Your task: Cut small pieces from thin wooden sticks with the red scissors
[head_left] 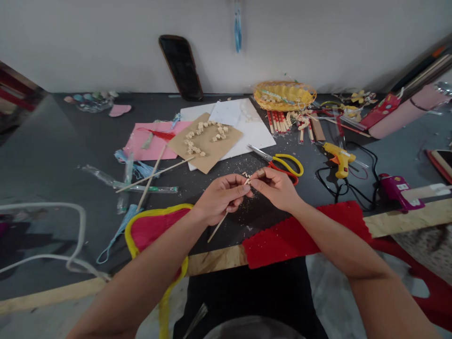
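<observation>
My left hand (226, 197) is closed around a thin wooden stick (216, 229), whose lower end slants down toward the table's front edge. My right hand (275, 188) pinches at the stick's upper end, its fingertips meeting those of the left. What exactly lies between the right fingers is too small to tell. A few short pale bits (246, 174) show just beyond the fingertips, and crumbs are scattered on the dark table around them. Scissors (287, 165) with yellow and red handles lie right behind my right hand. Small pale wooden pieces (192, 147) form a curve on a brown paper square (206, 165).
Two crossed sticks (151, 175) and blue tassels (141, 168) lie left. A yellow glue gun (339, 159) with a black cord is at right. Behind are a wicker basket (284, 96) and a leaning phone (181, 68). Red cloth (303, 233) covers part of the front edge.
</observation>
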Tool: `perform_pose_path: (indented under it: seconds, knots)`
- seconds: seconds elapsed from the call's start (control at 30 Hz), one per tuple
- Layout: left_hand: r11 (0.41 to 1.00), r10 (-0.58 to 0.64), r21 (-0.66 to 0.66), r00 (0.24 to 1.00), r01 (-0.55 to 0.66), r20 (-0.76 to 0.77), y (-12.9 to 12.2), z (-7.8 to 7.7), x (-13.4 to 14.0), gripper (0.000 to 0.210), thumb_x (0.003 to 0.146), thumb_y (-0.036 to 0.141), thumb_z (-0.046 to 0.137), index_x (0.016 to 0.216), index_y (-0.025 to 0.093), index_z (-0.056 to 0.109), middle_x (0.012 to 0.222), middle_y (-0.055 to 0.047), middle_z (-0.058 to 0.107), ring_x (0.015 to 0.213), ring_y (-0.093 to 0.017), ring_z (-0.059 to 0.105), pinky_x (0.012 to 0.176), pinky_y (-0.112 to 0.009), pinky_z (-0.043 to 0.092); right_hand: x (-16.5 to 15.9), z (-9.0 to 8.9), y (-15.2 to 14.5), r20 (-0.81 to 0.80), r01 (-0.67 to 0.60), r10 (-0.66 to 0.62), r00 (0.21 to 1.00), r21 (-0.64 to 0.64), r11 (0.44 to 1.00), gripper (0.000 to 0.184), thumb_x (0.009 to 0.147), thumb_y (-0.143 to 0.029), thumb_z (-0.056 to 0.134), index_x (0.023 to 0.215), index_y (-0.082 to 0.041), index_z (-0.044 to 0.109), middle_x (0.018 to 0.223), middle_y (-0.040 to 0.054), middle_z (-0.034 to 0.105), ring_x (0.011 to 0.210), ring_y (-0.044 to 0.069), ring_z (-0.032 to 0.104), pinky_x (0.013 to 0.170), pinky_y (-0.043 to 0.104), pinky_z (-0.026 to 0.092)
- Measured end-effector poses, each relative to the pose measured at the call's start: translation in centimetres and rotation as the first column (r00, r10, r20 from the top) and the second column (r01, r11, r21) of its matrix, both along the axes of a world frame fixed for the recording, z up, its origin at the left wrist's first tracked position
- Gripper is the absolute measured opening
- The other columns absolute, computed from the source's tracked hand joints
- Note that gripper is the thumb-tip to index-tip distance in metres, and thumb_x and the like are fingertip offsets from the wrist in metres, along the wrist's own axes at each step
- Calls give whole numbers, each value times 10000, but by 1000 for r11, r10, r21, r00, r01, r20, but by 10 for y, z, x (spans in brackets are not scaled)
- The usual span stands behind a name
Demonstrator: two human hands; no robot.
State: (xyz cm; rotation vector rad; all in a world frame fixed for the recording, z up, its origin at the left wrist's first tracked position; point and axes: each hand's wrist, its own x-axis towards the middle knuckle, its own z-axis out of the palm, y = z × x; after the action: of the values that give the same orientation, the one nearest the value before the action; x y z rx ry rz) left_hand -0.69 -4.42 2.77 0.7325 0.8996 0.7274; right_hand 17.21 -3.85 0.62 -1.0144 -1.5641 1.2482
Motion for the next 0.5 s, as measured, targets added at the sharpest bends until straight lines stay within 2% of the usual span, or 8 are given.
perform_pose_path:
  seconds: [0.17, 0.3, 0.5]
  knots:
    - [1000, 24, 5, 1000, -24, 1, 1, 1, 0, 329, 666, 319, 832, 767, 130, 583, 659, -10, 652, 411, -7, 394, 341, -105, 207, 1, 0, -2, 109, -16, -5, 994, 195, 981, 129, 894, -311, 601, 896, -194, 656, 856, 30, 687, 798, 137, 631, 727, 281, 503]
    - [999, 36, 2, 999, -36, -5, 1, 1, 0, 318, 664, 320, 834, 767, 124, 605, 656, -13, 638, 423, -9, 392, 345, -109, 199, 3, 0, -2, 195, -10, -77, 978, 410, 912, 98, 899, -275, 585, 897, -207, 657, 885, 56, 662, 828, 157, 631, 734, 309, 532]
    - [999, -5, -38, 1000, 6, 9, 3, 0, -2, 314, 653, 320, 844, 777, 99, 659, 687, -32, 642, 438, -1, 375, 350, -109, 186, 4, 5, -3, 410, -106, -157, 898, 549, 829, 178, 923, -253, 522, 916, -226, 697, 931, 79, 663, 857, 173, 637, 776, 331, 549]
